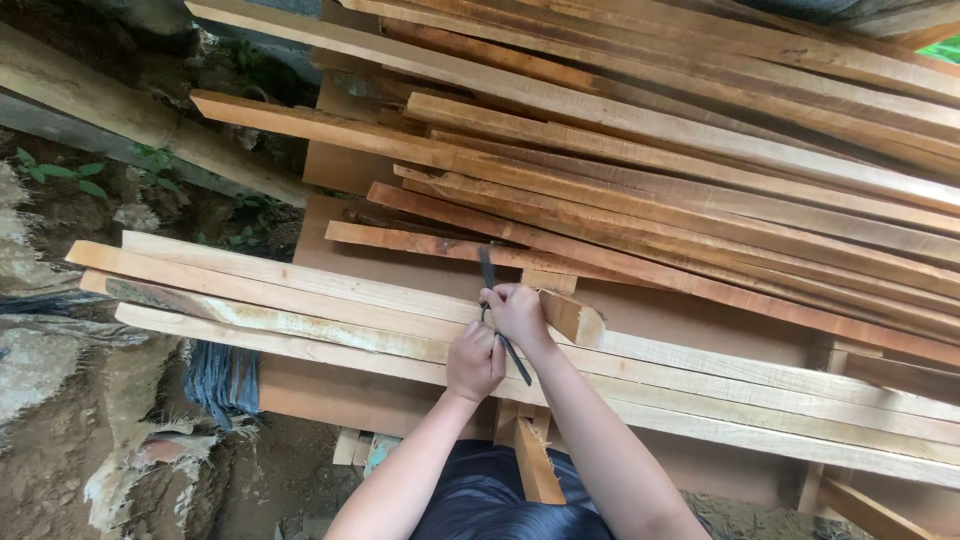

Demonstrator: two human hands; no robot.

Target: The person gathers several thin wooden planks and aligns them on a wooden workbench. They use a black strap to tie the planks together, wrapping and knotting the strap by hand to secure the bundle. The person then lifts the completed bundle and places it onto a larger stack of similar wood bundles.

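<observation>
Both my hands meet over a stack of long pale wooden planks point(300, 300). My right hand point(518, 315) grips a thin dark metal tool point(487, 268), its tip pointing up and away from me and its lower end sticking out below the hand. My left hand point(474, 362) is closed around the same tool just beneath, resting on the planks. A short wooden block point(573, 318) lies on the planks right beside my right hand.
A big slanted pile of reddish-brown planks point(650, 170) fills the upper right. Flat brown boards point(400, 270) lie under the planks. Rocks, dirt, torn plastic sheet point(222, 378) and small green plants point(60, 172) are at the left. A wooden leg point(535, 465) stands near my lap.
</observation>
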